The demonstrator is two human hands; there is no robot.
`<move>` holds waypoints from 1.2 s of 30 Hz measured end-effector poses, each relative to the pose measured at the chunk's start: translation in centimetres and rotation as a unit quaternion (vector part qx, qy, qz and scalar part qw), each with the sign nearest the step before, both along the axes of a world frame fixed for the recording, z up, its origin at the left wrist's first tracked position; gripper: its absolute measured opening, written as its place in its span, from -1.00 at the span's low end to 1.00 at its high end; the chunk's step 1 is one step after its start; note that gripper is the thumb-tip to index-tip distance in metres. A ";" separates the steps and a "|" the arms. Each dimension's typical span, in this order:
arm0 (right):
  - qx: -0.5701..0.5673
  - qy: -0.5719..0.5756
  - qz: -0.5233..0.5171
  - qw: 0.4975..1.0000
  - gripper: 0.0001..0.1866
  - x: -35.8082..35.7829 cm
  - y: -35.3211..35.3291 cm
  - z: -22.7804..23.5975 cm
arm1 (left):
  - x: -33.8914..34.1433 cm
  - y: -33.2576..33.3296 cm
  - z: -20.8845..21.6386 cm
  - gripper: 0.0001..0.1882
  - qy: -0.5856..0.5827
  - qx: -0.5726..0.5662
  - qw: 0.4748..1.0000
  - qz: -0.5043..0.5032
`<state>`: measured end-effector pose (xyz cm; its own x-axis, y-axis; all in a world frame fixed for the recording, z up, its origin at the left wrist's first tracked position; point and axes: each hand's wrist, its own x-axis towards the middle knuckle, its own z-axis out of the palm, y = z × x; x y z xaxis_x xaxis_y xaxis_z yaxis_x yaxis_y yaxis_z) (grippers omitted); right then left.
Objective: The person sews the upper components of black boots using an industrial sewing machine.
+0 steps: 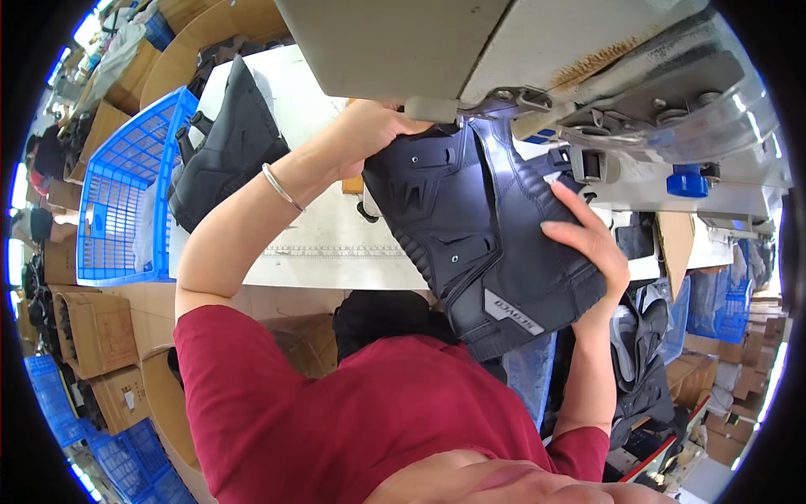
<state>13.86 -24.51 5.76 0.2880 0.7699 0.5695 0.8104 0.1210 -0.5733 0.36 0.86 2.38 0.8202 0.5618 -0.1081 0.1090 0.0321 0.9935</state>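
Observation:
A black boot upper (525, 244), with moulded ribs, rivets and a pale label patch, lies beneath the head of a sewing machine (395, 46). My left hand (378, 134) grips its far left edge close to the machine's needle area, the thumb stretched toward the stitching spot and the other fingers partly hidden. On the other side, my right hand (600, 252) holds the right edge, with fingers apart on the surface. The needle itself cannot be made out. The upper's near end hangs over the table edge toward my body.
Another black boot upper (222, 160) stands on the white table (336, 265) at the left, beside a blue plastic basket (126, 197). A ruler strip (327, 251) runs along the table. Cardboard boxes (101, 332) sit at the left; black pieces (642, 361) lie at the right.

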 end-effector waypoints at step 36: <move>-0.041 0.156 0.040 0.986 -0.67 4.6 2.9 0.8 | 1.7 0.7 2.1 -0.65 -0.022 -0.116 0.991 0.056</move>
<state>18.43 -21.59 6.55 0.3754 0.8369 0.3982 0.5820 0.1215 -0.8041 2.07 1.52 4.52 0.7607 0.6143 -0.2099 0.0479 0.2693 0.9619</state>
